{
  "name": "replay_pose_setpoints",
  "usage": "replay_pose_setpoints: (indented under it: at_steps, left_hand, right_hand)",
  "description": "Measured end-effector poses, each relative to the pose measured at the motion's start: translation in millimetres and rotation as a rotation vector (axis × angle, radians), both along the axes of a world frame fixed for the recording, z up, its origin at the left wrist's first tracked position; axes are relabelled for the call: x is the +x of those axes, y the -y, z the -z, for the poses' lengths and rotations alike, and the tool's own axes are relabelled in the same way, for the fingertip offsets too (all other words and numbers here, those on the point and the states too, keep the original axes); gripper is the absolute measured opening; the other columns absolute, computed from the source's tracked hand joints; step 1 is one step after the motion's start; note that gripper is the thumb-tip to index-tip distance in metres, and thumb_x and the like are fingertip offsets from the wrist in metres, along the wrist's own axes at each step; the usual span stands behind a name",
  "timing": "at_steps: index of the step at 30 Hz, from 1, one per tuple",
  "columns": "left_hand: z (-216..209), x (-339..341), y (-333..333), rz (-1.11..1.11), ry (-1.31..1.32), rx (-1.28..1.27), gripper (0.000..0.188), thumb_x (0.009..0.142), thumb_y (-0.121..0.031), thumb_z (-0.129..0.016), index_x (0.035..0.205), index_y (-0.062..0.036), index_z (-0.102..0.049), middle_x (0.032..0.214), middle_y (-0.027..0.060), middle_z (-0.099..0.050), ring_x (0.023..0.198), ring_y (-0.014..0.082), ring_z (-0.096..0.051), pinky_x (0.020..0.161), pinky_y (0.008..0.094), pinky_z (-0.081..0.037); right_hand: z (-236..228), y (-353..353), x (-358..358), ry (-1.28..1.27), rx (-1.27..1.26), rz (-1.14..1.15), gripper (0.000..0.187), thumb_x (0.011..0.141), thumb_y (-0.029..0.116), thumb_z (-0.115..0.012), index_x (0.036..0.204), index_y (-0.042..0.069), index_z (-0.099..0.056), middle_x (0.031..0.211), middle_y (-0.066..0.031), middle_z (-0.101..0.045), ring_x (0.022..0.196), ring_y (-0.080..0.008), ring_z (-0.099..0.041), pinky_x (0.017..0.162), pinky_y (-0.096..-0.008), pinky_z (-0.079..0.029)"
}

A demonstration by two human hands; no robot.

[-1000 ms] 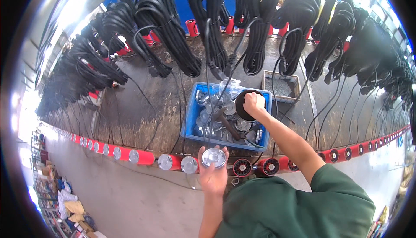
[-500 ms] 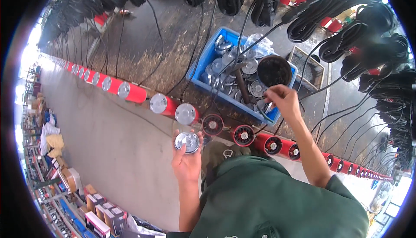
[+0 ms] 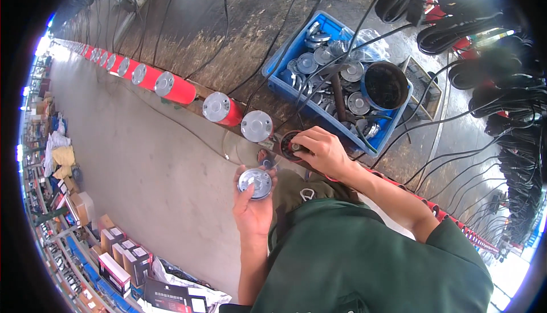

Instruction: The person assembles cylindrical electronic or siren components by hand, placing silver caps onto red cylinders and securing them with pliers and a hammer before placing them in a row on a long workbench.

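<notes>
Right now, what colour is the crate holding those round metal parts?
Blue; the crate shows best in the head view.

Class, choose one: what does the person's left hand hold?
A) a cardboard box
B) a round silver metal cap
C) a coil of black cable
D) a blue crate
B: the left hand grips a round silver cap face-up, while the right hand rests at a red cylinder on the bench edge.
</notes>
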State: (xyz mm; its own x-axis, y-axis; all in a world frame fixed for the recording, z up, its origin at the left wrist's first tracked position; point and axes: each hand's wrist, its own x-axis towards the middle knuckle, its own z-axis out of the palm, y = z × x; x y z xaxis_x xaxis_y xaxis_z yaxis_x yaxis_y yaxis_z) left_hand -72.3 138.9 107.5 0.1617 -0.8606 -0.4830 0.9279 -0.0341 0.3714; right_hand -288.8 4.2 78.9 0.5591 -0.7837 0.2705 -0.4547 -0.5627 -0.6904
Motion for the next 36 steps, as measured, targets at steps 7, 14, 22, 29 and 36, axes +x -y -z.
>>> replay_pose_setpoints:
  at_steps: [7, 14, 22, 29, 36]
  left_hand:
    - [4.7, 5.6, -2.0, -0.003, -0.019, 0.027, 0.051, 0.097, -0.006, -0.064, 0.146, -0.0119, -0.054, 0.136, 0.0268, -0.061, 0.127, 0.0470, -0.060, 0.112, 0.0558, -0.049]
    - [-3.8, 2.6, 10.9, 0.034, -0.023, 0.018, 0.051, 0.097, -0.007, -0.063, 0.147, -0.0113, -0.053, 0.137, 0.0274, -0.061, 0.126, 0.0462, -0.061, 0.111, 0.0554, -0.049]
    - [-5.7, -7.0, 19.6, 0.070, -0.034, -0.006, 0.047, 0.103, -0.017, -0.060, 0.149, -0.0132, -0.051, 0.139, 0.0257, -0.062, 0.129, 0.0457, -0.061, 0.111, 0.0551, -0.049]
    - [-9.6, -33.3, 21.0, 0.200, 0.066, -0.051, 0.046, 0.113, -0.036, -0.046, 0.151, -0.0100, -0.048, 0.148, 0.0168, -0.057, 0.138, 0.0282, -0.055, 0.114, 0.0475, -0.044]
    - [-11.0, -43.0, 15.5, 0.344, -0.118, 0.148, 0.054, 0.113, -0.047, -0.042, 0.144, -0.0048, -0.055, 0.130, 0.0123, -0.069, 0.124, 0.0270, -0.063, 0.105, 0.0475, -0.048]
  right_hand:
    - [-1.1, 3.4, 1.6, -0.010, 0.017, -0.027, 0.040, 0.075, 0.005, -0.085, 0.114, 0.005, -0.073, 0.110, -0.0103, -0.075, 0.100, -0.0310, -0.070, 0.084, -0.0406, -0.060]
    - [-6.2, 8.1, -0.1, -0.007, 0.073, -0.045, 0.048, 0.075, 0.005, -0.083, 0.121, 0.005, -0.068, 0.103, -0.0104, -0.071, 0.097, -0.0325, -0.068, 0.084, -0.0429, -0.058]
    - [-35.9, 4.8, 0.7, 0.023, -0.003, -0.002, 0.051, 0.075, 0.012, -0.089, 0.122, 0.004, -0.069, 0.113, -0.0128, -0.071, 0.103, -0.0334, -0.069, 0.086, -0.0423, -0.059]
    - [-73.0, -25.4, 7.6, -0.033, -0.024, -0.187, 0.049, 0.075, 0.022, -0.090, 0.118, 0.008, -0.071, 0.109, -0.0073, -0.068, 0.093, -0.0286, -0.067, 0.079, -0.0403, -0.059]
    - [-69.5, -19.5, -16.2, 0.073, 0.033, -0.231, 0.043, 0.071, 0.011, -0.088, 0.111, 0.005, -0.075, 0.102, -0.0064, -0.072, 0.089, -0.0274, -0.070, 0.075, -0.0398, -0.059]
